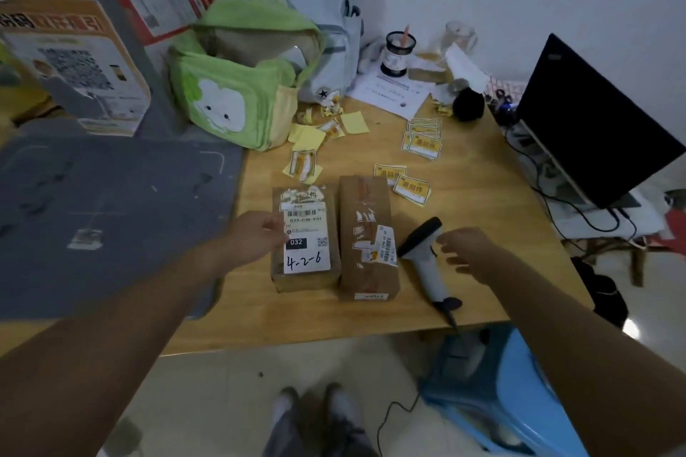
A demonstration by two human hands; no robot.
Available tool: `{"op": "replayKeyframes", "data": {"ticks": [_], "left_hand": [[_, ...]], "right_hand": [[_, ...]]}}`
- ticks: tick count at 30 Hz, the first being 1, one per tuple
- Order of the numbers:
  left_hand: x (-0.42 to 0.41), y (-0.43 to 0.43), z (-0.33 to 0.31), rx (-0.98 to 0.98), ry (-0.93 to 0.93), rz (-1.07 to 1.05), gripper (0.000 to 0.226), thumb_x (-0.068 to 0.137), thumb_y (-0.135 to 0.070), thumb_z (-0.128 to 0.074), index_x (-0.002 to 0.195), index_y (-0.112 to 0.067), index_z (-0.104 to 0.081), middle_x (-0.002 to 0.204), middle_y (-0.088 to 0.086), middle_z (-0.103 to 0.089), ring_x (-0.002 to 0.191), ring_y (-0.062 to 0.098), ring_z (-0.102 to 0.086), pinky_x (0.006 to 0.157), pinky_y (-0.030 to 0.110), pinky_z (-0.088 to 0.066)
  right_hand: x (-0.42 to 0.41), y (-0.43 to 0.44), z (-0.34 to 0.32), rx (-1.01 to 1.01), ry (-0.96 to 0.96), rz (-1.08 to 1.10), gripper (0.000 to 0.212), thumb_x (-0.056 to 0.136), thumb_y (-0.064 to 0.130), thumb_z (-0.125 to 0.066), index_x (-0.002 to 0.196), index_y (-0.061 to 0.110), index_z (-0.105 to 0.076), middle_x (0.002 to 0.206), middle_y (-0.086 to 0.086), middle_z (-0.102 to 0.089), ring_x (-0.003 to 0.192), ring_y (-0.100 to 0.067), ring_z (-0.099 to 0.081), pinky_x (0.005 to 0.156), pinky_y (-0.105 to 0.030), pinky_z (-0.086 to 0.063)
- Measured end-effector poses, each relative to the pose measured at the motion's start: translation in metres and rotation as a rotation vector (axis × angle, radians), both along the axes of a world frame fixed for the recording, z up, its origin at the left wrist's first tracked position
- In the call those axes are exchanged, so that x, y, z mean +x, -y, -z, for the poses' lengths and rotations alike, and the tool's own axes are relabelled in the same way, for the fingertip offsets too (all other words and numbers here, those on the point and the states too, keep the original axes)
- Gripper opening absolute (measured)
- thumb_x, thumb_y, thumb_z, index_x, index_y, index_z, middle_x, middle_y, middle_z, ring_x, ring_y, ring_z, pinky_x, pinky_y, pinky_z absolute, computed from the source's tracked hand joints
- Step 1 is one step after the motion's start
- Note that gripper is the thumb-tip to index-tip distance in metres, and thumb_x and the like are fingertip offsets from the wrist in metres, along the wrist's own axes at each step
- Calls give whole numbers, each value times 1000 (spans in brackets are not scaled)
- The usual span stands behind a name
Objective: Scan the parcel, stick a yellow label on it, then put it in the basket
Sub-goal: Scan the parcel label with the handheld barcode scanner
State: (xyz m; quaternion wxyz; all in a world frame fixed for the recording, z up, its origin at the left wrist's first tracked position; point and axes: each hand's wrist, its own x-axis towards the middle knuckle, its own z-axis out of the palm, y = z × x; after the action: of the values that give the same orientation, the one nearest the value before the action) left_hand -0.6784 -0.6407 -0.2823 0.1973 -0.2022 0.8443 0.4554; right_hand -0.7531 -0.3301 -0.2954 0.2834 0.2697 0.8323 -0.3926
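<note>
1. Nearest the person, both forearms reached out over the tabletop point(464, 286). The hands were well apart, and neither was closed on anything.
2. The right hand point(469, 250) hung just beside the scanner point(423, 260), fingers loosely spread and not yet around the handle. The scanner lay on its side with its head toward the parcels and its cord trailing off the near edge. My judgement: the step in hand was picking it up, best done by wrapping the handle fully so the trigger sat under a finger and the cord did not drag over the boxes.
3. The left hand point(256, 234) rested against the left edge of the left parcel point(304, 237), fingers curled at its side; whether it pressed or only touched I could not tell. That brown box lay flat, its white shipping slip face up with the barcode in plain sight.
4. A second parcel point(367, 237) lay close alongside on the right, its small barcode slip wrapped near the edge. Aiming squarely at one code should avoid reading the neighbour's.
5. Further back, yellow labels point(412, 189) lay scattered loose, some in a small stack, within easy reach for the next step.
6. Farthest, a green fabric basket point(230, 100) stood open at the back left of the tabletop, beyond the parcels.
</note>
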Motion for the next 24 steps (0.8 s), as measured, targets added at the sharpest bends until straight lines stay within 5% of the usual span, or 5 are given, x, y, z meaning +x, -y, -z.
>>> {"op": "replayKeyframes", "data": {"ticks": [3,4,6,12,24], "left_hand": [[6,6,29,-128,9,42,20,86,-13,-64,106,-15,-66,131,8,-55,116,24,-52,95,32,-40],[9,9,37,-167,0,73,31,84,-12,-66,115,-12,-64,143,9,-46,130,25,-43,104,34,-37],[18,11,47,-192,-11,149,53,82,-9,-68,132,-13,-53,159,7,-22,146,24,-23,115,39,-30],[32,8,47,-139,-8,301,78,86,-11,-64,150,-22,-21,162,-5,-1,148,17,-18,108,24,-30],[30,16,26,-226,-16,478,74,89,-13,-58,150,-34,-20,162,-6,-5,148,16,-18,112,27,-29]], "right_hand": [[4,-2,32,76,74,-27,17,94,11,-51,101,-3,-58,93,-4,-30,78,-28,-52,68,-40,-42],[5,-2,44,115,98,-59,26,95,13,-49,110,-5,-59,126,-18,-55,86,-30,-56,73,-39,-45],[10,5,60,119,77,-47,44,90,24,-53,125,-2,-54,99,-16,-60,98,-30,-58,80,-36,-47],[10,14,110,241,-69,-104,62,72,62,-44,117,20,-50,108,-10,-63,96,-33,-61,88,-48,-50],[17,26,45,67,-135,193,18,78,2,-64,95,-2,-60,90,-17,-58,83,-31,-52,69,-36,-41]]}}
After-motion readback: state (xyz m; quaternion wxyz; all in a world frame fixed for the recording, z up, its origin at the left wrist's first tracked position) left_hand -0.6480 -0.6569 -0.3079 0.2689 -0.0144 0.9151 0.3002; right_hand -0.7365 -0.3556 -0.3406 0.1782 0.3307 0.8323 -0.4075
